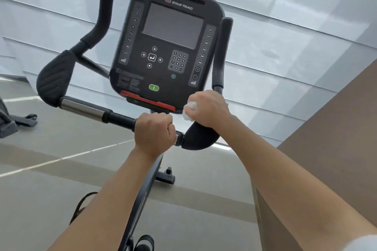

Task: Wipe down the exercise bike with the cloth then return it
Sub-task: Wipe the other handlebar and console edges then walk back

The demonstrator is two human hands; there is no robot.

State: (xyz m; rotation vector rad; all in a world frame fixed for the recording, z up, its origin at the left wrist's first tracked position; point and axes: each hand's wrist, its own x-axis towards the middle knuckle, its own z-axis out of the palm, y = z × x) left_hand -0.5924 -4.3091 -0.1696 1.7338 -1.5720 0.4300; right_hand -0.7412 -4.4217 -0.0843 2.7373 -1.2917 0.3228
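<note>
Nearest, the left hand [154, 131] is wrapped in a full fist round the handlebar [120, 118], at about six o'clock from the console [166, 47]. Just to its two o'clock, the right hand [208, 108] has its fingers curled tight on the white cloth [189, 111], a bunched wad showing only at the hand's nine o'clock side. The cloth sits at the console's five o'clock corner, pressed where that corner meets the right elbow pad [201, 138].

The likeliest slip, as I judge it: the wad is so small that knuckles, not cloth, may rub the surface, leaving streaks. Wiping upward toward twelve o'clock carries the hand across the green button [154, 87] and the keypad [177, 60], so a firm press could trigger a key. The red strip [146, 101] along the console's lower edge could snag a loose fold. Farther off, the upright grips [105, 12] at ten and three o'clock look untouched and are easy to miss.
</note>
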